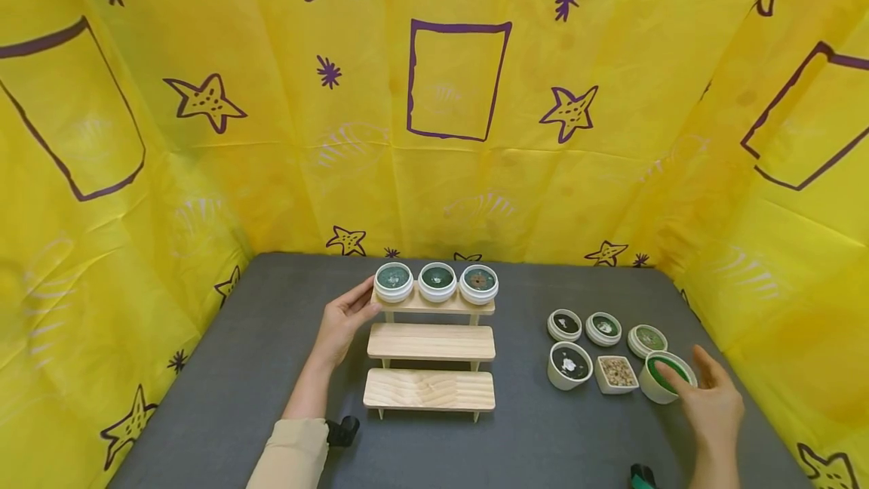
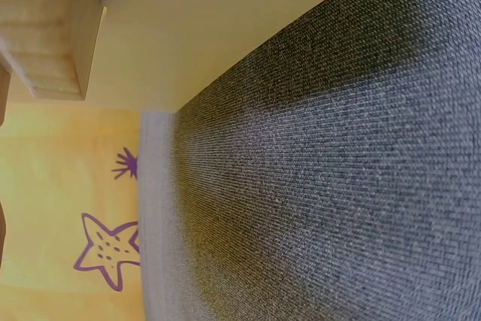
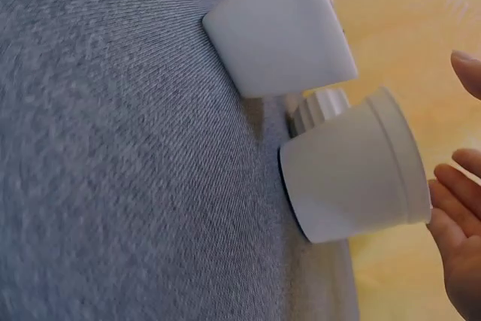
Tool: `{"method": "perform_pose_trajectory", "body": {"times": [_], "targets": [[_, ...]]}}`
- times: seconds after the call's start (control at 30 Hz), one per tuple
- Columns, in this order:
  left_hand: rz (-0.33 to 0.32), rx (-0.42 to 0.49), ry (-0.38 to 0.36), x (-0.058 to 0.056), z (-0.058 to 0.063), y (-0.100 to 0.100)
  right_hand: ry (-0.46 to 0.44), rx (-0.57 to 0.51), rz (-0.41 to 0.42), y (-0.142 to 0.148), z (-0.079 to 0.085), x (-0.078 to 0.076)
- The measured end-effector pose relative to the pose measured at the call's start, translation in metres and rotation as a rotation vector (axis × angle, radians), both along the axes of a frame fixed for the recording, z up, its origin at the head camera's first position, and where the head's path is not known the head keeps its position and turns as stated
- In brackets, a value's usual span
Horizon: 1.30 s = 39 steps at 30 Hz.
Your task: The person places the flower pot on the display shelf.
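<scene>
My left hand (image 1: 345, 321) holds the left end of the top tier of a three-tier wooden stand (image 1: 431, 343), thumb in front and fingers towards the back. In the left wrist view the stand's wood (image 2: 45, 28) fills the upper left corner. Along that top tier sit three small white pots with dark green tops: a left pot (image 1: 393, 282), a middle pot (image 1: 437, 282) and a right pot (image 1: 478, 284). At the right, my right hand (image 1: 711, 401) is at a white tapered pot (image 1: 658, 389) with a bright green top, thumb over its rim and fingers spread.
Beside that pot stand a square white pot (image 1: 616, 376) of pebbles and a round pot (image 1: 569, 367) with a dark top. Several small ribbed pots (image 1: 603, 330) line up behind them. Yellow patterned cloth (image 1: 448, 195) walls the grey table (image 1: 292, 338) at back and sides.
</scene>
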<state>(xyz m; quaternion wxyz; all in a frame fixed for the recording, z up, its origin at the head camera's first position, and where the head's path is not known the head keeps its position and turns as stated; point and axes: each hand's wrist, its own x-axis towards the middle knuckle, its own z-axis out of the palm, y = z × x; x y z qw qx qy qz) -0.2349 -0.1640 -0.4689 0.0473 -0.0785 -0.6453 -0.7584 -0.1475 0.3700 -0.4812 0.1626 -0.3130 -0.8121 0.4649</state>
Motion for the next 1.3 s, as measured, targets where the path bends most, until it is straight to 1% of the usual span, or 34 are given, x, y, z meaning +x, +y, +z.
{"method": "perform_pose_trajectory", "body": {"times": [0.1, 0.3, 0.4, 0.6, 0.77, 1.0, 1.17, 1.3], "targets": [[0.002, 0.003, 0.0, 0.0, 0.0, 0.0, -0.01, 0.015, -0.008, 0.002, -0.001, 0.001], [-0.002, 0.003, 0.005, 0.0, 0.0, 0.0, -0.066, 0.059, 0.0, 0.006, -0.005, 0.005], [-0.005, 0.002, 0.01, 0.0, 0.001, 0.0, -0.081, 0.094, 0.02, 0.007, -0.007, 0.007], [-0.004, 0.01, 0.011, 0.0, 0.001, 0.0, -0.064, 0.126, 0.065, 0.007, -0.011, 0.009], [-0.002, 0.005, 0.004, 0.0, 0.001, 0.0, -0.031, 0.093, 0.072, 0.006, -0.018, 0.01], [0.001, 0.002, 0.007, 0.002, 0.002, 0.0, -0.011, 0.091, 0.055, 0.006, -0.022, 0.01], [0.001, 0.005, 0.008, 0.001, 0.003, 0.0, -0.017, 0.105, 0.038, 0.006, -0.022, 0.009], [0.0, 0.001, 0.003, 0.0, 0.001, 0.0, -0.02, 0.104, 0.009, 0.005, -0.023, 0.008]]}}
